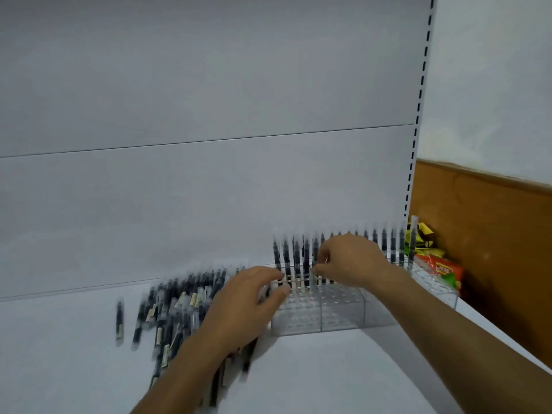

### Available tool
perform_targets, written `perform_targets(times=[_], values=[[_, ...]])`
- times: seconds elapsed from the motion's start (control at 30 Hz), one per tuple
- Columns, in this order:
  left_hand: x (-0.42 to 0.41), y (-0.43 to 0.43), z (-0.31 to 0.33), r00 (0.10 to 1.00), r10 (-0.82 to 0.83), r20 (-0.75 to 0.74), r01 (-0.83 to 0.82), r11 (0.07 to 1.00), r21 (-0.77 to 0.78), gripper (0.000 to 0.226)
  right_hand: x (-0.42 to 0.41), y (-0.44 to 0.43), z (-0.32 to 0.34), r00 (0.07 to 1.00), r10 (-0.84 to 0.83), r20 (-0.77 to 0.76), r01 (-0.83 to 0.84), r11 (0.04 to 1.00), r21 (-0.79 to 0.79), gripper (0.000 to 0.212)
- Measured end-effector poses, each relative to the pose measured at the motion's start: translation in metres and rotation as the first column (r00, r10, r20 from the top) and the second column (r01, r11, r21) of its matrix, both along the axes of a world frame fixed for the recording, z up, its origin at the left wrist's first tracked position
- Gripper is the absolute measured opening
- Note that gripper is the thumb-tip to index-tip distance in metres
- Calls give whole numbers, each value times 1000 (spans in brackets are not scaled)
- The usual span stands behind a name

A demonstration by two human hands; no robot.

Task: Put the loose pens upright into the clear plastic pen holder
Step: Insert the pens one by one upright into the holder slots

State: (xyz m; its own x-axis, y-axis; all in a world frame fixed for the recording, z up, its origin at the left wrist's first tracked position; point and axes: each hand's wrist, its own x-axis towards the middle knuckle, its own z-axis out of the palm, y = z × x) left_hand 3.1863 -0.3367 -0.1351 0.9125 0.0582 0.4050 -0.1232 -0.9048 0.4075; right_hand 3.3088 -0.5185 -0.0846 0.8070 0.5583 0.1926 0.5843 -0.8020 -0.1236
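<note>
Right hand (349,259): pinching upright black pen (315,255) in clear plastic holder (343,315).
Left hand (254,297): curling, grip unclear, overlying loose black pens (179,306).

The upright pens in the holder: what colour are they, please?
The upright pens are black with clear caps, seen in the head view.

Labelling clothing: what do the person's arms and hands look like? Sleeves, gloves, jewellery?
The left forearm and right forearm are bare, no sleeves showing. The left hand and right hand wear no gloves or watch. A glint on the right hand is too blurred to identify.
</note>
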Motion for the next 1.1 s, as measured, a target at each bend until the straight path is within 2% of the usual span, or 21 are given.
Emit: perform_targets(times=[0.17,0.27,0.37,0.43,0.53,0.63,0.8,0.93,1.1], values=[[-33,53,2,970,226,86,-213,968,-135,32,-33,42,12,987,156,31,-156,987,28,29],[-55,87,-4,898,426,110,-400,894,-200,32,-60,85,0,947,321,-21,-322,947,-21,34],[-74,121,-14,807,591,11,-573,787,-228,37,-79,122,-17,909,417,-23,-417,904,-95,36],[-83,138,-20,762,643,-77,-643,739,-199,42,-83,137,-25,910,415,22,-410,905,-118,35],[-92,155,-28,709,691,-142,-705,693,-151,41,-82,150,-35,910,402,98,-391,913,-120,36],[-92,164,-35,675,720,-160,-737,664,-123,33,-81,155,-46,907,401,125,-398,916,-52,41],[-73,176,-31,671,696,-257,-726,687,-36,35,-86,154,-58,892,431,133,-440,897,41,47],[-56,186,-23,620,711,-334,-731,677,85,14,-97,151,-60,874,460,158,-479,869,122,44],[-48,193,-17,587,697,-411,-733,674,96,30,-113,155,-62,852,488,189,-499,866,17,45]])
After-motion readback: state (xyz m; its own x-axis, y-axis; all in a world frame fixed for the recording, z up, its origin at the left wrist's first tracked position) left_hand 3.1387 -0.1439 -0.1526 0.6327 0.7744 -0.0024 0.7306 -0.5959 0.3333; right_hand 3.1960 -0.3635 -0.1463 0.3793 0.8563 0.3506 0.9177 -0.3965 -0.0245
